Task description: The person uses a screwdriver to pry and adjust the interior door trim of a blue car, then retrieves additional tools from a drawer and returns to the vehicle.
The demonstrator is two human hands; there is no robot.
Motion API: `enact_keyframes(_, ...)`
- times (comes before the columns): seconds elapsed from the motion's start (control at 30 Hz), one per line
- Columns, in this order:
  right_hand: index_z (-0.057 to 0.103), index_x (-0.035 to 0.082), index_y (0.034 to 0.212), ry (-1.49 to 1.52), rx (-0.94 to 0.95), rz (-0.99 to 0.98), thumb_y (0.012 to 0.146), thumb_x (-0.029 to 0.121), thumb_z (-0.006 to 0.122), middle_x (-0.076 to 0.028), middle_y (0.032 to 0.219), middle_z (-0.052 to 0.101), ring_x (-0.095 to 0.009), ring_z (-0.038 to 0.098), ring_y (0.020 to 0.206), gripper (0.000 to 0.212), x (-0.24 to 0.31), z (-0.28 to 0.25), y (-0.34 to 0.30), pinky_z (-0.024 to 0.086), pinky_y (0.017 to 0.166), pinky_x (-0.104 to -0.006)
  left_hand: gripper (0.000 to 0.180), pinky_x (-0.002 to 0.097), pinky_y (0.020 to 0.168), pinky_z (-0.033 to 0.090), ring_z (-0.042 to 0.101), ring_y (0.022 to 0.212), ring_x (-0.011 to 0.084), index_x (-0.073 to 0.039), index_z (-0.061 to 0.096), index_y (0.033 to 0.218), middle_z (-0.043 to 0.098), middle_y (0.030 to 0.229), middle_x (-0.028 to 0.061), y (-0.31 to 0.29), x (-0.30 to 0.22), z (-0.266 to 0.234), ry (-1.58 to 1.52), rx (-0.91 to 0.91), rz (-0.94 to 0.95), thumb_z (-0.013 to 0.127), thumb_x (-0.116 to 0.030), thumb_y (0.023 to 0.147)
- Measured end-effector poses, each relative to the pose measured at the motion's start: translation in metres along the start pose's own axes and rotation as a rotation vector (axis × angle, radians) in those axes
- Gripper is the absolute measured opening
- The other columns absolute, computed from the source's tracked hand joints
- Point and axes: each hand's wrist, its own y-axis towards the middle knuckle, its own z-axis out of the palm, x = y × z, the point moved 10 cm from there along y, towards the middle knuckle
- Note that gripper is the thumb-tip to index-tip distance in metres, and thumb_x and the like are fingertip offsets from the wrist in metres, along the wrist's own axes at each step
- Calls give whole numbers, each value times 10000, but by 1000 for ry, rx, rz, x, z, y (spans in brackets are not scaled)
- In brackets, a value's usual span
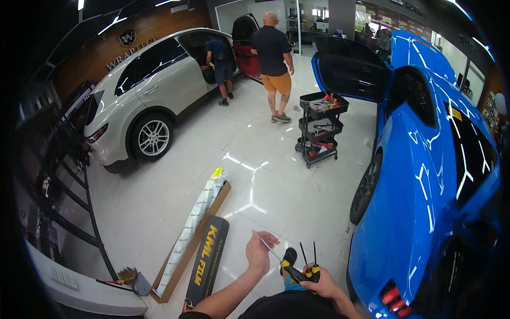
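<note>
My right hand (325, 285) is closed round the black-and-yellow handles of three screwdrivers. Two of them, a screwdriver (314, 258) and its neighbour (305, 258), point their dark shafts upward. The third, a longer screwdriver (291, 271) with a bright shaft, slants up to the left. Around the tip end of that shaft, the fingers of my left hand (258, 256) are bent and touch the metal. Its exact grip is partly hidden. Below the hands, a dark shoe (289, 257) shows on the glossy tiled floor (249, 196).
A long open carton (212, 215) with a wrapped film roll (194, 223) lies beside a black box (208, 260). A tool trolley (321, 125) stands ahead, a blue car (393, 175) at right, a silver car (154, 90) at left. Two people, one person (272, 50) nearer, are beyond.
</note>
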Motion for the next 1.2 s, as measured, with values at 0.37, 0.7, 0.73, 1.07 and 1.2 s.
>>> enact_keyframes(0.37, 529, 46, 1117, -62, 180, -52, 827, 104, 783, -9, 987, 567, -107, 536, 927, 390, 193, -86, 347, 447, 852, -283, 493, 414, 837, 518, 640, 840, 270, 17, 571, 984, 648, 884, 163, 298, -54, 106, 144, 87, 24, 316, -391, 1095)
enact_keyframes(0.7, 532, 47, 1150, -77, 194, -55, 839, 77, 773, -2, 998, 565, -110, 532, 950, 394, 278, -146, 659, 447, 873, -288, 411, 391, 792, 496, 592, 809, 234, -37, 574, 1000, 597, 858, 95, 670, -140, 77, -257, -59, 43, 418, -411, 1071)
enact_keyframes(0.73, 532, 45, 1151, -97, 166, -55, 838, 74, 774, -3, 996, 565, -110, 538, 945, 397, 293, -154, 687, 451, 872, -288, 409, 389, 790, 494, 596, 810, 236, -35, 577, 996, 601, 856, 96, 703, -143, 89, -239, -54, 3, 415, -402, 1073)
enact_keyframes(1.07, 543, 23, 1130, 221, -136, -16, 876, 98, 753, -38, 974, 621, -132, 614, 877, 338, 373, -280, 909, 496, 824, -285, 464, 344, 744, 473, 605, 757, 228, -21, 572, 946, 602, 795, 100, 958, -109, 273, 105, 286, -285, 364, -411, 1086)
enact_keyframes(1.2, 550, 27, 1066, 367, -272, -10, 910, 111, 705, -63, 839, 647, -139, 643, 724, 235, 396, -361, 1012, 524, 683, -285, 472, 342, 700, 466, 547, 688, 207, -57, 534, 877, 533, 729, 65, 1119, -134, 289, 52, 146, -210, 384, -458, 1075)
